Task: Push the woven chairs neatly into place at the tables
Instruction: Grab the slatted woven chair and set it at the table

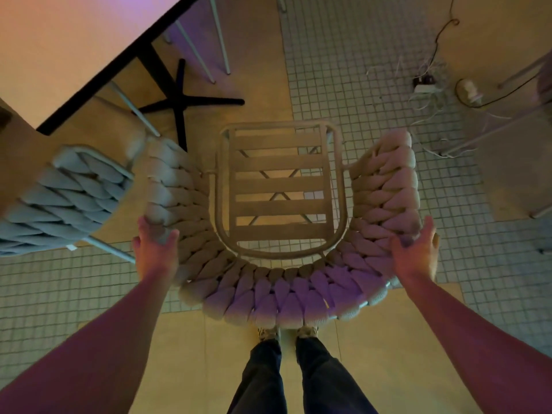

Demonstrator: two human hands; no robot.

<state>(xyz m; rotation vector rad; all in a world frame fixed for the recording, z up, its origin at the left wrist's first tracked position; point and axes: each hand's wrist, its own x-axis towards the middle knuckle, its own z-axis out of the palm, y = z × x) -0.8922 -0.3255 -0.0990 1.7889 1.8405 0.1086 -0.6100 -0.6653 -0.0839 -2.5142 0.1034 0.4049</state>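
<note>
Two hands, our left hand and right hand, clasp the beige rope-woven armchair by its curved back; its slatted seat points to twelve o'clock, with the pale black-edged table at ten o'clock.

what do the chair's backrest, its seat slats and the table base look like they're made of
Backrest: thick, soft-looking braided rope or padded cord, matte; the fat interlaced strands suggest fabric, not cane.
Seat slats: flat, straight bands with gaps showing the floor, in a rounded tube frame; painted metal or wood, can't tell which.
Table base: black cross-shaped foot, smooth and thin, probably painted metal.
</note>
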